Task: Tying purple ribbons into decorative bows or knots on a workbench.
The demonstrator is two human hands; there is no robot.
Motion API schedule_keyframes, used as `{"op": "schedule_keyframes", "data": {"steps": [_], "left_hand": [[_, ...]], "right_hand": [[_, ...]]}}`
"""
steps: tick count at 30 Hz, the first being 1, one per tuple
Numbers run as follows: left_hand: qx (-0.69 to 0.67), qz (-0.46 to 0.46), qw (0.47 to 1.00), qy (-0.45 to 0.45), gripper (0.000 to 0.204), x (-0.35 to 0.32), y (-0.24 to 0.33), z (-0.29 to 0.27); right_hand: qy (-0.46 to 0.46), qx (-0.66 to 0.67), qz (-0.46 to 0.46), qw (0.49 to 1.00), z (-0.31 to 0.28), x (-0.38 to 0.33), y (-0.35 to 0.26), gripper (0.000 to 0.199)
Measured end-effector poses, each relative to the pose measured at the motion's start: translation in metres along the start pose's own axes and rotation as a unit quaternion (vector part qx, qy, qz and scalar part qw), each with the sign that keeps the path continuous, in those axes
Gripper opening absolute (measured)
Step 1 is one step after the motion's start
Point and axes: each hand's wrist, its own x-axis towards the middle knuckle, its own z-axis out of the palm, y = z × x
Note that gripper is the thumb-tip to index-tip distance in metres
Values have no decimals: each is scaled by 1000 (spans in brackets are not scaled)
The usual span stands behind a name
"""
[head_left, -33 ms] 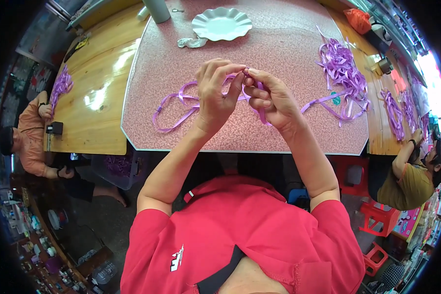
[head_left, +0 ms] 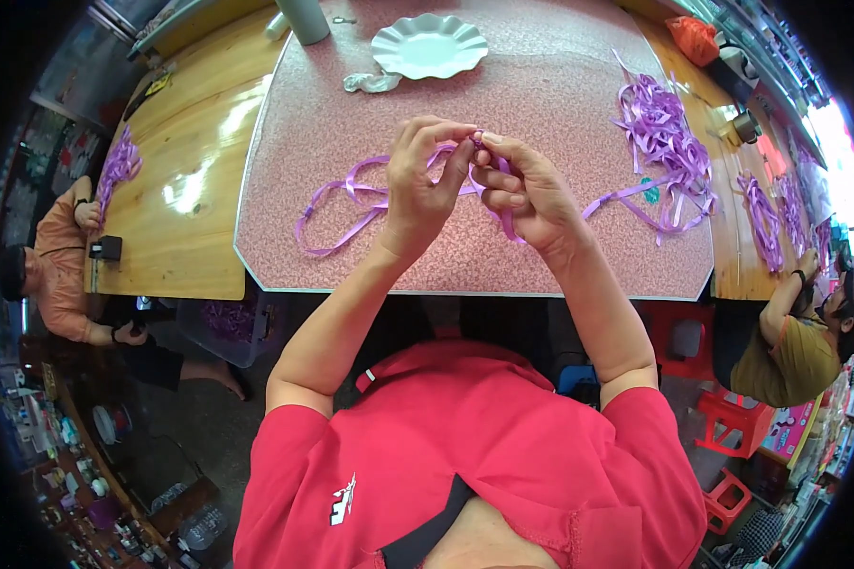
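Above the pink speckled table mat (head_left: 541, 90), my two hands meet fingertip to fingertip. Between the thumb and fingers of my left hand (head_left: 423, 180) is a gathered end of purple ribbon (head_left: 335, 244). My right hand (head_left: 531, 188) pinches the same spot, and a strand of the ribbon runs down through its curled fingers. The fingertips hide most of the small bunched part. Loose loops of this ribbon lie on the mat left of and behind my hands. To the right, a tangled heap of purple ribbons (head_left: 659, 123) trails a strand toward my right wrist.
A scalloped pale plate (head_left: 430, 47) stands at the back, beside crumpled white wrapping (head_left: 372, 82) and a grey-green cylinder (head_left: 304, 19). A small green item (head_left: 650, 191) lies by the heap. Co-workers sit at left (head_left: 62, 266) and right (head_left: 792, 346), near more purple ribbons (head_left: 761, 223).
My left hand has shifted very slightly to the right. Both hands keep their pinch on the ribbon.
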Motion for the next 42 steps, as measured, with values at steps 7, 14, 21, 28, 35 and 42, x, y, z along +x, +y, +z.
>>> {"op": "schedule_keyframes", "data": {"steps": [7,14,21,28,35,42], "left_hand": [[-180,-91,979,31,24,-6,-9,10],[95,142,985,0,24,6,-10,-5],[69,98,991,-58,17,10,-14,-12],[-84,-97,981,-145,14,2,-18,-15],[-27,-43,979,-198,15,-1,-26,-15],[-25,-56,976,-208,16,-1,-19,-11]], "right_hand": [[-11,-10,-14,1000,5,-1,3,19],[-10,-14,-29,999,1,2,7,18],[-30,-117,-58,991,-11,1,2,14],[19,-463,-169,870,-15,-3,-6,19],[37,-567,-176,804,-20,-9,-11,22],[39,-579,-202,789,-14,-19,-15,20]]}}
